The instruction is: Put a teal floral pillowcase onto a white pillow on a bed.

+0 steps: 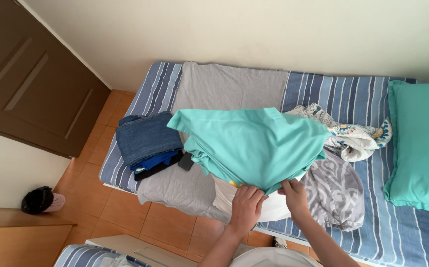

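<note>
1. Both hands, left (246, 201) and right (293, 195), pinch the near edge of a turquoise fabric garment (254, 146) held over the blue-striped bed (353, 94).
2. A turquoise pillow with a dark printed label (420, 146) lies far right.
3. Folded blue jeans (145, 138) sit left; a grey patterned cloth (335, 190) lies right.

2 hands hold a big teal cloth (251, 143) up over a bed (363, 94) with blue stripes. The left hand (246, 203) and the right hand (293, 196) pinch its bottom edge, close together. Folded blue jeans (145, 138) sit to one side. A teal pillow (420, 143) lies on the other side.
</note>
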